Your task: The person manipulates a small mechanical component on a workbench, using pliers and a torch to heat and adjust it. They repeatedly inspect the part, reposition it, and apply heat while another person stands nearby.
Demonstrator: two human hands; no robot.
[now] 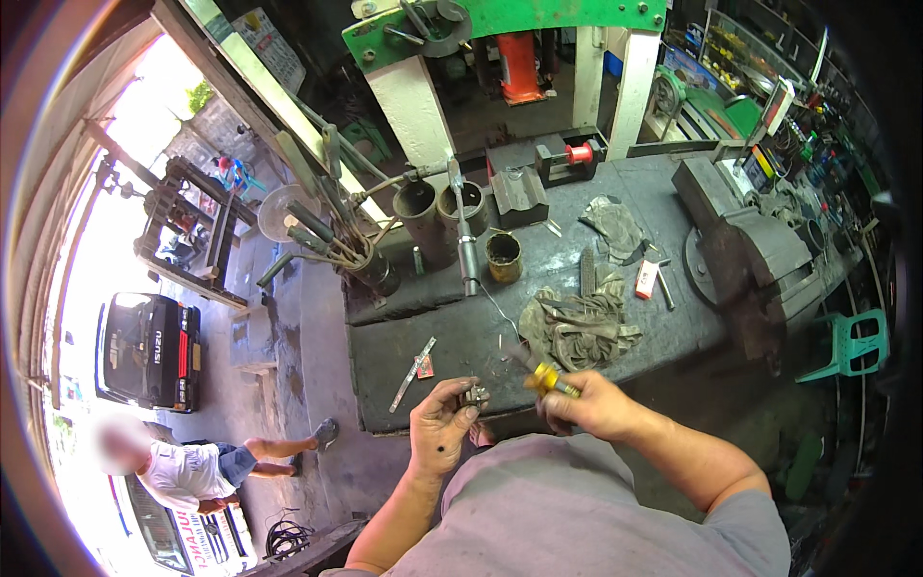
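The small metal part (474, 395) is held over the front edge of the bench (471, 338), pinched tight between thumb and fingers of my left hand (438, 423); my right hand (596, 408) is wrapped round a yellow-handled tool (550, 379), its head blurred, near the part. If my pinch loosens, the part could drop past that edge; a slip of the tool could strike my left hand; the crumpled rag (556, 346), close beyond, could snag its head.

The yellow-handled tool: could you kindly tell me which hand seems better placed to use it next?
Probably the right hand: it grips the yellow-handled tool, while the left hand is occupied holding a small metal part.
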